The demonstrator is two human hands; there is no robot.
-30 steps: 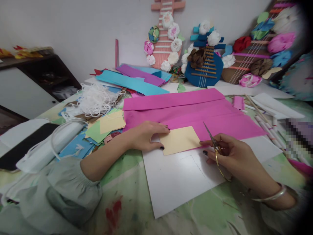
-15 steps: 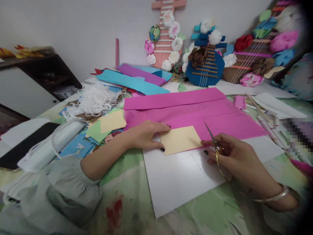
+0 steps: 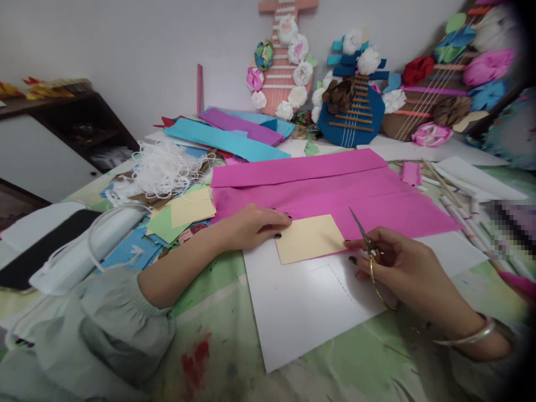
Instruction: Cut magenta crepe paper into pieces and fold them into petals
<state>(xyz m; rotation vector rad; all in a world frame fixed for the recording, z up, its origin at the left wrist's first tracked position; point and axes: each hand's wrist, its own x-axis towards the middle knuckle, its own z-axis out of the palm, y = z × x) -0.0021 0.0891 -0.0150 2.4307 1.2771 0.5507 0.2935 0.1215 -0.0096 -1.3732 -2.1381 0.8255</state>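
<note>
A pale yellow paper card (image 3: 310, 240) lies across the lower edge of a large magenta paper sheet (image 3: 318, 195). Below them is a white sheet (image 3: 293, 312) with a faint dashed line. My left hand (image 3: 253, 228) is closed at the card's upper left corner, thumb drawn in near the fingers. Small scissors (image 3: 368, 241) with gold handles are in my right hand (image 3: 404, 265), blades pointing up and away over the magenta sheet. That hand's fingertips touch the card's lower right corner.
White string (image 3: 163, 170) is heaped at the left, beside paper scraps (image 3: 192, 207). Turquoise and purple strips (image 3: 226, 139) lie behind. Flower-decorated paper instruments, one blue (image 3: 352, 120), lean on the wall. Rolled paper sticks (image 3: 464, 223) lie at the right.
My left thumb has slid up toward the fingers, from the card's lower left to its upper left corner. My right hand and the scissors have stayed in place.
</note>
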